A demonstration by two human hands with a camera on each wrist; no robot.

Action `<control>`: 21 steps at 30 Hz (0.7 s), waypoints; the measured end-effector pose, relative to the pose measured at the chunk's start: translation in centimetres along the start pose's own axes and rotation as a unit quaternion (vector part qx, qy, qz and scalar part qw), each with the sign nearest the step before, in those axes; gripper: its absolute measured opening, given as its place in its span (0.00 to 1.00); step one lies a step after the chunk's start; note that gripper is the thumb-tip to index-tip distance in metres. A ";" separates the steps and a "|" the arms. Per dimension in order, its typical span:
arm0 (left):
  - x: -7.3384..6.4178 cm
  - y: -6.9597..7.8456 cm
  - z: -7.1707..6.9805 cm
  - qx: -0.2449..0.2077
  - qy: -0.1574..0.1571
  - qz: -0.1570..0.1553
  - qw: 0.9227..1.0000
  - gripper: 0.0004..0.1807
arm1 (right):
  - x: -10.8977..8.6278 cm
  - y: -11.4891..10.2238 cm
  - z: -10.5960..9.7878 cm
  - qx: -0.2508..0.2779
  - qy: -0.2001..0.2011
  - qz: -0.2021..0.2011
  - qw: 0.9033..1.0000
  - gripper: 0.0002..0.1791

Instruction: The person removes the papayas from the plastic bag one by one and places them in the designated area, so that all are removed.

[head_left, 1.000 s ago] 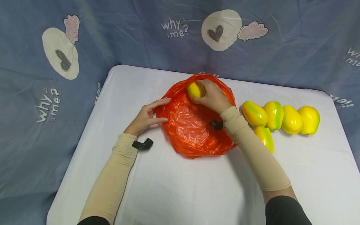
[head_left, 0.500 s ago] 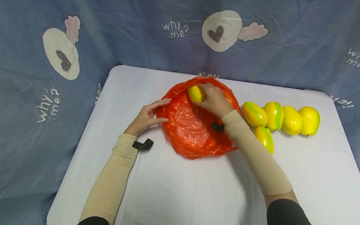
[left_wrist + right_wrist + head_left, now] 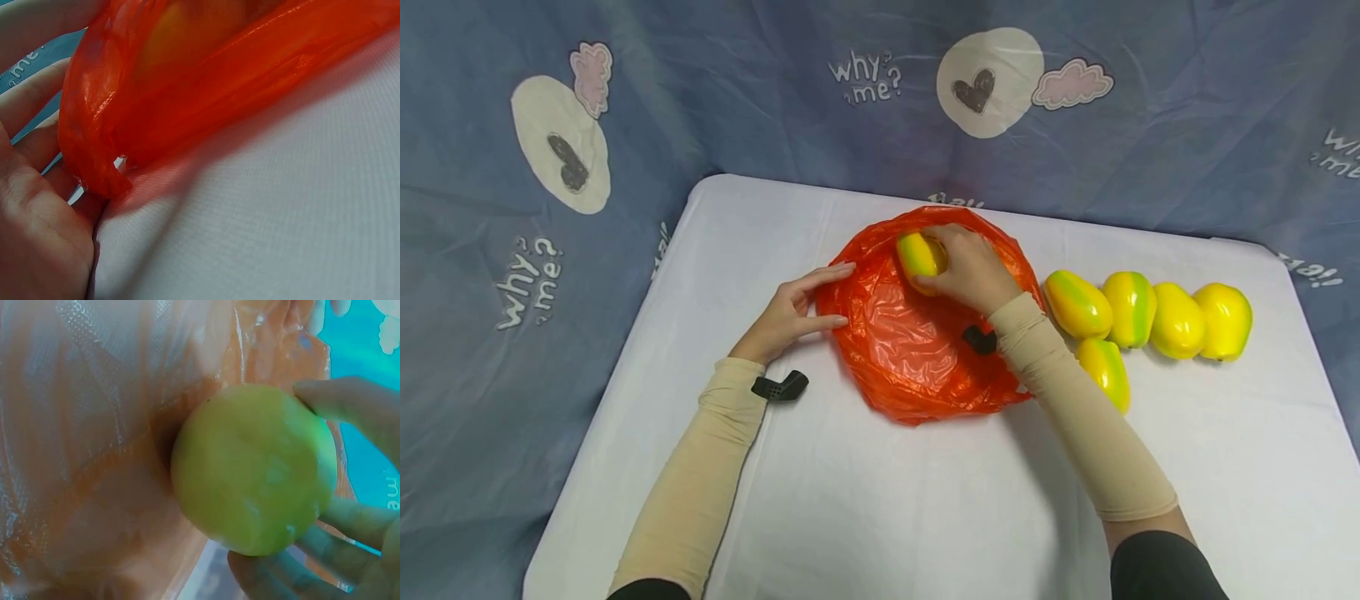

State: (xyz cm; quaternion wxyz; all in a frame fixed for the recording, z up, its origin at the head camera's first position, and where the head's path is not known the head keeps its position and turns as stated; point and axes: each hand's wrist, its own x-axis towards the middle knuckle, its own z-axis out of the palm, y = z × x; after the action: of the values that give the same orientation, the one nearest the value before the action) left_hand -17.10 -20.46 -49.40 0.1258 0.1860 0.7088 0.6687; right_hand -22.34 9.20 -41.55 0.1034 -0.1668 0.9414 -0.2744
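A red plastic bag (image 3: 917, 333) lies spread with its mouth up on the white table. My right hand (image 3: 973, 271) reaches into its far part and grips a yellow-green papaya (image 3: 919, 257). In the right wrist view, thumb and fingers curl round the round end of that papaya (image 3: 253, 472), against the bag's thin film. At the bag's left rim my left hand (image 3: 786, 315) rests with fingers and thumb spread. The left wrist view has its fingers (image 3: 31, 94) extended along the outside of the crumpled bag edge (image 3: 100, 125).
Right of the bag, a row of several papayas (image 3: 1178, 321) runs along the table (image 3: 1225, 467). One more papaya (image 3: 1103, 371) lies in front of the row, partly behind the right sleeve. A blue patterned cloth (image 3: 760, 100) hangs behind the table.
My right hand has come slightly nearer with the papaya, which has tilted a little in its grip. The bag's far rim sits a bit lower. The left hand stays put.
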 end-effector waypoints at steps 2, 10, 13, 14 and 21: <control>0.0 0.0 0.0 0.001 0.000 0.000 1.000 0.37 | 0.0 0.0 0.0 -0.006 -0.003 -0.002 1.000 0.42; 0.0 -0.1 0.0 -0.001 -0.001 -0.001 1.000 0.37 | -0.3 0.0 0.0 -0.005 -0.012 -0.001 1.000 0.43; 0.0 -0.1 -0.1 0.001 0.000 -0.001 1.000 0.37 | -0.5 0.0 0.1 -0.001 -0.008 -0.004 1.000 0.43; 0.0 -0.1 -0.1 0.001 0.000 -0.002 1.000 0.37 | -0.6 0.0 0.1 0.000 -0.007 -0.005 1.000 0.43; 0.0 -0.2 -0.1 0.001 -0.001 -0.001 1.000 0.37 | -1.2 0.2 0.3 0.015 0.003 -0.012 1.000 0.43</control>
State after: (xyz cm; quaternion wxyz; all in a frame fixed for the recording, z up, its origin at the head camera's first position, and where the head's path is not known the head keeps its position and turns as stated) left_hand -17.14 -20.56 -49.64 0.1275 0.1861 0.7098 0.6673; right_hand -21.16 9.65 -41.75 0.0995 -0.1759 0.9353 -0.2905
